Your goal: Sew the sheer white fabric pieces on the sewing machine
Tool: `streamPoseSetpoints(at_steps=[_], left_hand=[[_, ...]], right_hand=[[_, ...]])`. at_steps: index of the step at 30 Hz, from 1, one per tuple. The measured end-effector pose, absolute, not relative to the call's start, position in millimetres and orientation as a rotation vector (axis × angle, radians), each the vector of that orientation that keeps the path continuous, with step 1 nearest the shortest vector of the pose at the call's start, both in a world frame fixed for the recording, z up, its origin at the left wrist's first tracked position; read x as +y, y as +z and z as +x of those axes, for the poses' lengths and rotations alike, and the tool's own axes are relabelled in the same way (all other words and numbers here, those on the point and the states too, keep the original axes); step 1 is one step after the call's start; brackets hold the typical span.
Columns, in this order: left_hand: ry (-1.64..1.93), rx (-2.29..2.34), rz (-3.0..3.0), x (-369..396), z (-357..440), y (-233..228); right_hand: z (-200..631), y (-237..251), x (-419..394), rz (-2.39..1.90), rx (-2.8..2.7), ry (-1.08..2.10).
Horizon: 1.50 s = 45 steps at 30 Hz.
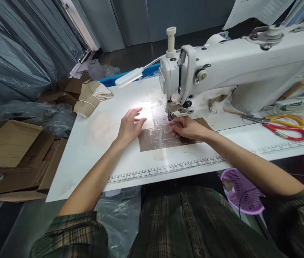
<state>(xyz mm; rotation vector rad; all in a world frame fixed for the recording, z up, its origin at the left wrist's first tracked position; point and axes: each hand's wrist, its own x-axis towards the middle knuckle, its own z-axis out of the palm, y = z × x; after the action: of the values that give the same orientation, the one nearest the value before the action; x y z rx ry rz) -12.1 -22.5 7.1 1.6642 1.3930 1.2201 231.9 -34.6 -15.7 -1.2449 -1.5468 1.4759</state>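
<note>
A brown sheet (148, 141) lies flat on the sewing table under a glossy clear plastic sheet (160, 138) with small red marks. The plastic reaches the presser foot (171, 116) of the white sewing machine (211, 68). My left hand (130, 126) hovers at the left edge of the sheets, thumb and fingers apart, holding nothing. Beside the presser foot, my right hand (184, 127) has its fingers curled together on the clear plastic. Its fingertips are partly blurred, and its wrist crosses the right part of the brown sheet.
Red-and-yellow-handled scissors (286, 125) lie to the right on the white tabletop (98, 143). A tied beige fabric bundle (89, 98) sits at the left edge. A lamp (129, 77) reaches in beside the machine. Cardboard boxes (10, 143) stand left; a purple basket (245, 193) is below right.
</note>
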Motion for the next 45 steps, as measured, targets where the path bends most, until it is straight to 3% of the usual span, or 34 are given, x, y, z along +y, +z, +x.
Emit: streamPoseSetpoints(at_steps=[5,10,12,17,21,45], left_hand=[[0.984,1.591,1.948,-35.7,-23.0,6.3],[0.737,1.684,2.013,-41.1,-21.3,-1.7],[0.843,1.561,1.861,-37.2,-24.8,1.3],[1.289,1.201,0.949,-22.3,-44.2,11.5],[1.482,1.171,0.649,-10.8,-52.7,3.7],[1.648,1.086,0.731,52.6,-39.2,17.2]], right_hand=[[230.0,-11.0,-31.4,-1.286,-1.697,1.407],[204.4,-7.2,-34.9,-1.327,-1.719,1.092],[187.4,-5.8,-35.0,-1.258,-1.681,1.148],[137.7,-5.9,-11.1,-0.872,-1.06,1.774],[107.1,-9.9,23.9,-0.747,-0.694,1.962],[95.7,-7.8,59.3,-0.779,-0.58,1.714]])
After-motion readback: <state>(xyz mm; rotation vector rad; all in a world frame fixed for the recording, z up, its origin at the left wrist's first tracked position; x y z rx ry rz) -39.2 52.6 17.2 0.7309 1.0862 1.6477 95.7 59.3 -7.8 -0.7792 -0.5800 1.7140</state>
